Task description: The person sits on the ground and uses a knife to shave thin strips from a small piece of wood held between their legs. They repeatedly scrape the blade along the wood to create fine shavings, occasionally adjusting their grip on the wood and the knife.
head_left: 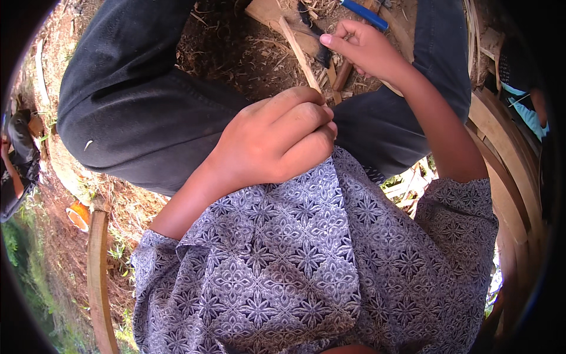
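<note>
My left hand (274, 138) is closed in front of my shirt, wrapped round the lower end of a thin wooden strip (299, 53). The strip slants up and left from the fist, its far end over the ground. Just beyond and to the right is my right hand (362, 50), fingers curled in and thumb pressed toward the forefinger. Whatever it grips, if anything, is hidden. A dark, narrow piece (322, 57) shows beside its thumb; I cannot tell whether they touch. A blue rod-shaped thing (365, 13) lies just past the right hand.
Wood pieces (268, 15) and shavings cover the ground between my bent legs (153, 118). Curved wooden boards (510, 159) are stacked at the right. A wooden beam (100, 277) and an orange object (78, 216) lie at the left. Another person (20, 159) is at the far left edge.
</note>
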Motion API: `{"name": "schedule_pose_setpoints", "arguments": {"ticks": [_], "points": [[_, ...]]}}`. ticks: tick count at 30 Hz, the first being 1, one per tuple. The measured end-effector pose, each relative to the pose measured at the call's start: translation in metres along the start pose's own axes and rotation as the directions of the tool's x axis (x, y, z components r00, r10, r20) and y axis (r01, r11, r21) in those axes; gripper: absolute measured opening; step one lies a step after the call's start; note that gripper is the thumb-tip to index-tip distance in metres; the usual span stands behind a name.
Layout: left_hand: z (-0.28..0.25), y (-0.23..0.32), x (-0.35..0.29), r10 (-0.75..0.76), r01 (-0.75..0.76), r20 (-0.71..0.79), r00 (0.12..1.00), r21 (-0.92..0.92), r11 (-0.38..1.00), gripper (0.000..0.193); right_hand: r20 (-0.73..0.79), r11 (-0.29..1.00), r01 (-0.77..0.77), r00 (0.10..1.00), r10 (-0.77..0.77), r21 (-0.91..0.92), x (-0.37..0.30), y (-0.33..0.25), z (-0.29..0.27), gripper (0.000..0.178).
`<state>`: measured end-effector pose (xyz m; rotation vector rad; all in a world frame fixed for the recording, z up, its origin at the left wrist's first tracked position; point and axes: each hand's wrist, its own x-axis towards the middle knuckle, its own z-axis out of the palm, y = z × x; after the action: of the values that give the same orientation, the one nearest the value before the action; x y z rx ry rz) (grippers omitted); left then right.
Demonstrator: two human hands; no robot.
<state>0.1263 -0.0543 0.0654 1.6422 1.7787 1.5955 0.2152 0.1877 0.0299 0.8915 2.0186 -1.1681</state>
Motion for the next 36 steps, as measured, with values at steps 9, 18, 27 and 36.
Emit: {"name": "schedule_pose_setpoints", "arguments": {"ticks": [9, 18, 27, 36], "points": [[0.001, 0.0, -0.001, 0.007, -0.008, 0.022, 1.0, 0.049, 0.999, 0.023, 0.017, 0.919, 0.292, 0.954, -0.298, -0.265, 0.032, 0.006, 0.004, 0.043], [-0.003, -0.002, -0.001, -0.043, 0.043, -0.029, 0.999, -0.002, 0.999, 0.022, -0.106, 0.914, 0.261, 0.946, -0.307, -0.312, 0.085, 0.049, 0.016, 0.048], [-0.006, -0.003, 0.003, -0.05, 0.05, 0.014, 0.999, 0.005, 0.999, 0.034, 0.15, 0.979, 0.17, 0.977, -0.152, -0.113, 0.004, -0.015, -0.009, 0.04], [-0.001, -0.007, 0.001, -0.006, -0.001, 0.079, 0.997, 0.089, 0.996, 0.026, 0.014, 0.942, 0.206, 0.978, -0.21, -0.265, 0.044, 0.001, 0.014, 0.043]]}}
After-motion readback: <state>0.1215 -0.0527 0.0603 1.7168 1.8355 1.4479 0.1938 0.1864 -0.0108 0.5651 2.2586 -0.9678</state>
